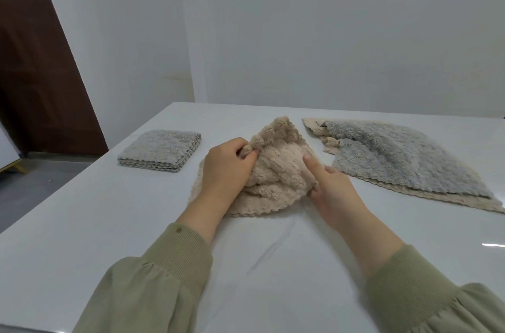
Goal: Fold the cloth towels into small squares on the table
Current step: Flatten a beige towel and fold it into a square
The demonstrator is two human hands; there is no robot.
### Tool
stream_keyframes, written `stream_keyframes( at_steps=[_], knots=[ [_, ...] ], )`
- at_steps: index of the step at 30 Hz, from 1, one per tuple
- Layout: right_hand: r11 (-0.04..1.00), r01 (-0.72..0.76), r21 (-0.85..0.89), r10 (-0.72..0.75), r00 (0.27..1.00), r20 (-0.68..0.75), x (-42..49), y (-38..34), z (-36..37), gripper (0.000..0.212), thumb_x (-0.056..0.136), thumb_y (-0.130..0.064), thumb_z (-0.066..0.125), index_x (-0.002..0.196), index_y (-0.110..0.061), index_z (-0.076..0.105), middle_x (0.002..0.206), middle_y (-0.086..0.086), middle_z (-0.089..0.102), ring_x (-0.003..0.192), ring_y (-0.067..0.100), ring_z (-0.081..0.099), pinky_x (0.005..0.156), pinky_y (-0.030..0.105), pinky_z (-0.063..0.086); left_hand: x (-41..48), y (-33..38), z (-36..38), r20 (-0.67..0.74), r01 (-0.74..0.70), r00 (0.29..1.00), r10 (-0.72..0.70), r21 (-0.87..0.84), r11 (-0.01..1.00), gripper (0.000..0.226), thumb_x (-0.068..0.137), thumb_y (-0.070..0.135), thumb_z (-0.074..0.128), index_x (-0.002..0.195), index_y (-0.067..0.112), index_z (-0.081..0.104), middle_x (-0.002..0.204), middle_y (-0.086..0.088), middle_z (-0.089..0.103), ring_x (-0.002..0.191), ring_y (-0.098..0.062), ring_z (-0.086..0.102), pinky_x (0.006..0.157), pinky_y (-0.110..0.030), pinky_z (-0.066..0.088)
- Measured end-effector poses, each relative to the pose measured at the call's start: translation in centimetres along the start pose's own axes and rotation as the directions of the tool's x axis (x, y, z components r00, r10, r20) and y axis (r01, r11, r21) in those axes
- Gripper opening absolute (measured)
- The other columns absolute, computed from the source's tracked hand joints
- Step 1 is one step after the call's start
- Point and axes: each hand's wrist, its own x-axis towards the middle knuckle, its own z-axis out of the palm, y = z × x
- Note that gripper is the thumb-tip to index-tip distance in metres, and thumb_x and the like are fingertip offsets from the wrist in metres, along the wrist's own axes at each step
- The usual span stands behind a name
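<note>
A beige fluffy towel (276,168) lies bunched in the middle of the white table (82,223). My left hand (226,166) pinches a raised fold of it near the top left. My right hand (330,188) grips the towel's right edge, thumb on top and fingers curled beneath. To the left sits a folded grey towel square (159,149). On the right, an unfolded grey towel (404,158) lies spread over beige towels (314,126) whose edges peek out beneath it.
A white wall stands behind the table's far edge. A dark brown door (35,59) is at the far left, beyond the table's left edge. Bare tabletop stretches between the towels and my sleeves.
</note>
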Motion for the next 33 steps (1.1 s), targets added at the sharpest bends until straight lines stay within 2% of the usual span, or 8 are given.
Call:
stream_keyframes(
  at_steps=[4,9,14,18,21,26,30,33],
  knots=[
    [0.955,-0.179,0.235,0.115,0.958,0.263,-1.0,0.2,0.4,0.035,0.077,-0.022,0.066,0.104,0.000,0.063,0.105,0.016,0.071,0.092,0.024,0.069,0.075,0.030,0.058,0.1,0.1,-0.1,-0.057,0.051,0.997,-0.050,0.032,0.998,0.030,0.085,0.024,0.063,0.058,0.018,0.050,0.050,0.006,0.043,0.049,-0.008,0.035,0.046,-0.019,0.027],
    [0.988,-0.018,0.153,0.002,0.994,0.105,-0.4,0.4,0.7,0.017,0.092,-0.002,0.052,0.104,0.001,0.062,0.088,0.013,0.071,0.074,0.021,0.068,0.064,0.029,0.058,0.9,-0.2,0.0,0.149,0.215,0.967,-0.205,-0.053,0.975,0.025,0.083,0.027,0.067,0.067,0.008,0.060,0.059,-0.001,0.051,0.055,-0.014,0.042,0.054,-0.025,0.033],
    [0.972,-0.011,0.235,-0.038,0.979,0.202,-0.1,-1.4,-0.4,0.020,0.095,-0.003,0.044,0.103,-0.003,0.062,0.089,0.012,0.073,0.080,0.022,0.071,0.074,0.035,0.059,0.5,0.9,-0.8,0.658,0.682,0.694,-0.293,-0.471,0.559,0.019,0.088,0.015,0.061,0.100,0.002,0.066,0.093,-0.015,0.070,0.076,-0.023,0.068,0.071,-0.033,0.056],
    [0.971,-0.105,0.216,0.027,0.942,0.333,-0.2,-2.2,-0.9,0.023,0.094,-0.004,0.045,0.111,0.002,0.058,0.094,0.016,0.071,0.079,0.025,0.071,0.070,0.037,0.060,0.7,0.7,-1.1,0.784,0.791,0.587,-0.201,-0.502,0.351,0.045,0.077,0.015,0.062,0.116,-0.006,0.058,0.110,-0.021,0.066,0.097,-0.029,0.065,0.087,-0.039,0.053],
    [0.997,0.031,0.068,-0.044,0.980,0.195,0.9,-1.3,-1.1,0.017,0.092,0.001,0.051,0.107,-0.001,0.059,0.086,0.012,0.072,0.075,0.023,0.070,0.069,0.034,0.059,0.9,-0.2,-0.4,0.717,0.766,0.627,-0.304,-0.497,0.408,0.030,0.084,0.010,0.062,0.111,-0.003,0.061,0.114,-0.023,0.063,0.104,-0.032,0.059,0.090,-0.042,0.049],
    [0.932,0.210,-0.295,-0.209,0.977,0.035,2.7,0.2,-1.3,0.036,0.085,0.002,0.064,0.117,-0.011,0.056,0.104,0.008,0.068,0.084,0.019,0.067,0.078,0.036,0.056,0.5,-1.2,0.9,0.422,0.584,0.799,-0.428,-0.375,0.720,0.005,0.085,0.006,0.066,0.089,0.003,0.065,0.078,-0.011,0.069,0.055,-0.015,0.066,0.046,-0.023,0.050],
    [0.865,0.263,-0.428,-0.274,0.961,0.037,3.1,0.7,-1.4,0.063,0.085,0.000,0.062,0.140,-0.018,0.037,0.124,0.003,0.054,0.090,0.016,0.063,0.067,0.021,0.053,0.7,-2.8,1.4,0.321,0.519,0.844,-0.430,-0.284,0.806,0.013,0.078,0.014,0.072,0.089,0.007,0.070,0.087,-0.013,0.072,0.083,-0.030,0.070,0.079,-0.042,0.055],
    [0.790,0.313,-0.527,-0.344,0.938,0.041,3.0,1.0,-1.2,0.062,0.090,-0.006,0.057,0.144,-0.019,0.029,0.139,0.001,0.043,0.114,0.013,0.052,0.089,0.024,0.043,1.3,-4.0,1.2,0.259,0.524,0.847,-0.464,-0.266,0.809,0.027,0.078,0.016,0.071,0.105,0.015,0.066,0.096,-0.008,0.071,0.083,-0.023,0.067,0.081,-0.037,0.055]
  ],
)
